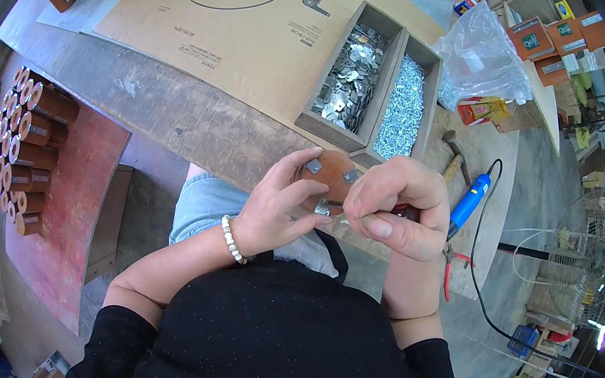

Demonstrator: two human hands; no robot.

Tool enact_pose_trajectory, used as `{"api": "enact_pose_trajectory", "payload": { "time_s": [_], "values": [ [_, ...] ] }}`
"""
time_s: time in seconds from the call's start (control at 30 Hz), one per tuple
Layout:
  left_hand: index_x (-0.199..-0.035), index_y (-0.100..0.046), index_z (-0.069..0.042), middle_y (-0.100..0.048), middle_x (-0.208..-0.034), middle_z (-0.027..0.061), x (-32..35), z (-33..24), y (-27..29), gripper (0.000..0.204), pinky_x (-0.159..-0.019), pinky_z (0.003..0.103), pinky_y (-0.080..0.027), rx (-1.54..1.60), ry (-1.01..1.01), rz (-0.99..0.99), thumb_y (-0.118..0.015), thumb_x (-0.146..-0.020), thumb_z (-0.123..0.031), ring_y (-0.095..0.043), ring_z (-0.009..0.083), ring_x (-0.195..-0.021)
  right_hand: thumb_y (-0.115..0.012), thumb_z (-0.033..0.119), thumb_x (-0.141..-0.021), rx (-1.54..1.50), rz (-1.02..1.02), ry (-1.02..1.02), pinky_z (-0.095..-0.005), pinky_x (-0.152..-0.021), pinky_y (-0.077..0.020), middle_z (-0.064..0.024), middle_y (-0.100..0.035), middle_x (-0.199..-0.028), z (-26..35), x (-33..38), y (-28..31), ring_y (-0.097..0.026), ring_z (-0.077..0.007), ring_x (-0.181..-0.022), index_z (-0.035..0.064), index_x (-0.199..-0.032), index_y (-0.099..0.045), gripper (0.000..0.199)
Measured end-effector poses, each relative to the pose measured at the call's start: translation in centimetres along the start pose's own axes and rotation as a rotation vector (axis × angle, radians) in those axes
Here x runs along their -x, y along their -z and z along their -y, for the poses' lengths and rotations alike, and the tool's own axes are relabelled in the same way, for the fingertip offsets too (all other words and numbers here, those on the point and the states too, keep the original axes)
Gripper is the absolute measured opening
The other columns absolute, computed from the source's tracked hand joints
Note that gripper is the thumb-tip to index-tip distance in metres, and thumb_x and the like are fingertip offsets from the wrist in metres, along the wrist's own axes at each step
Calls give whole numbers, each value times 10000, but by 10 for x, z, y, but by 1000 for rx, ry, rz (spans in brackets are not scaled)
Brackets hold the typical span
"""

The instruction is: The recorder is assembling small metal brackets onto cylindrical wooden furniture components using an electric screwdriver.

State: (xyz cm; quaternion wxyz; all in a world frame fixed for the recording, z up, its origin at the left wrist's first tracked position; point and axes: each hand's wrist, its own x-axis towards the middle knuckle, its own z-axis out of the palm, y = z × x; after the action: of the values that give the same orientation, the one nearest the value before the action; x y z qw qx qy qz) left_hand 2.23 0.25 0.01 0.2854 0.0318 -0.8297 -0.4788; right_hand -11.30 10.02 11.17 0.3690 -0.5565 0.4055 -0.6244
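Note:
Between my two hands is a round reddish-brown piece (332,166) with small metal plates (313,166) spaced around its face. My left hand (277,205) grips it at the left side, thumb and fingers spread around its rim. At its right side is my right hand (403,206), thumb and fingers pinched together; what they hold is too small or hidden to name. Beyond the hands, a two-part wooden box (358,154) holds loose metal plates (351,77) on the left and many small silvery screws (403,103) on the right.
Right of my hand lie a blue electric screwdriver (471,200) with a black cable, a hammer (456,152) and red-handled pliers (449,273). Flat cardboard (217,25) covers the far bench. Brown cylinders (38,135) stand stacked at left; a fan (588,257) is at right.

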Motion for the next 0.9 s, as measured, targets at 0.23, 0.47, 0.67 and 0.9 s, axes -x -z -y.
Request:
{"api": "enact_pose_trajectory", "payload": {
  "time_s": [0.23,0.47,0.67,0.9],
  "values": [
    [-956,-623,-27,-369,-1326,251,3,1,4,302,-882,378,-449,1,-32,56,-727,-675,-66,-499,359,-1121,-510,17,-811,-232,-80,35,-248,-385,-276,-3,-377,-500,-5,8,8,-341,-83,-396,-71,-909,-471,138],
    [-950,-626,-30,-360,-1337,250,2,-3,4,305,-888,379,-441,-29,-56,21,-740,-671,-76,-494,356,-1131,-472,15,-841,-318,-215,265,-230,-385,-276,9,-382,-487,21,28,17,-304,-50,-380,-78,-954,-445,149],
    [-899,-635,-30,-390,-1321,245,2,-1,-2,321,-893,371,-445,-25,-20,-28,-783,-623,-102,-503,346,-1132,-445,7,-857,-215,-235,313,-227,-380,-278,29,-356,-481,21,31,2,-278,-34,-374,-77,-967,-436,139],
    [-877,-642,-29,-392,-1321,256,3,6,1,267,-874,360,-465,5,-65,-11,-761,-641,-69,-513,350,-1125,-465,7,-861,-225,-327,270,-226,-393,-298,21,-373,-500,13,29,-1,-290,-32,-385,-79,-962,-452,133]
  ]
}}
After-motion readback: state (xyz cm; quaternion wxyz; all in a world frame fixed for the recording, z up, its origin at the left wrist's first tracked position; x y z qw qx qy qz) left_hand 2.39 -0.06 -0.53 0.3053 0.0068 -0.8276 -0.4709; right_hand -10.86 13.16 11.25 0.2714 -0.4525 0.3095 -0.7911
